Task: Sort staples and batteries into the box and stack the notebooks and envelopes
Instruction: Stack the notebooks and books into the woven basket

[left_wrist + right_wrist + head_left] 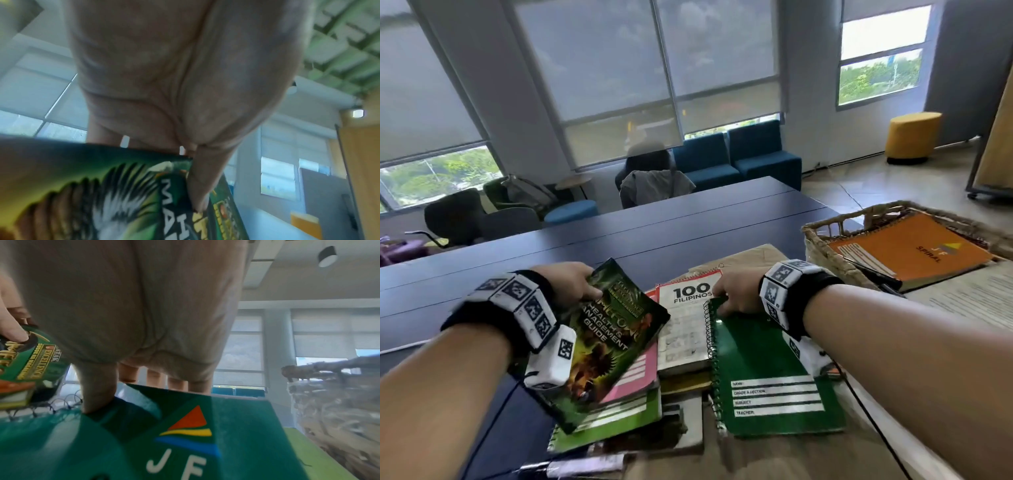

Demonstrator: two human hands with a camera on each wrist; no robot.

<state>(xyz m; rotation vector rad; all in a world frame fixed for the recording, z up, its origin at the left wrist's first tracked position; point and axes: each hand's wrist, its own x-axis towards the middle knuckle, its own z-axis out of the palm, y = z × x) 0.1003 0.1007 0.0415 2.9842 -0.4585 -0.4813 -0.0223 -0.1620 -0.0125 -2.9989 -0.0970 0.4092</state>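
My left hand [577,286] pinches the far edge of a dark green guide booklet [609,346], thumb on its cover [197,191], and holds it tilted above a pile of notebooks. That pile has a pink notebook [635,375] and a light green one [619,416]. My right hand [734,294] grips the top edge of a green spiral notebook [767,373], thumb on the cover [98,395] and fingers behind it. Between the hands lies a white "100 Filipinos" pad [688,318]. No staples or batteries show.
A wicker basket [822,240] at the right holds an orange spiral notebook [914,253] and a black pen [876,277]. A brown envelope [760,255] lies behind the pile. Printed paper [976,298] lies at far right, pens [575,467] at the near edge.
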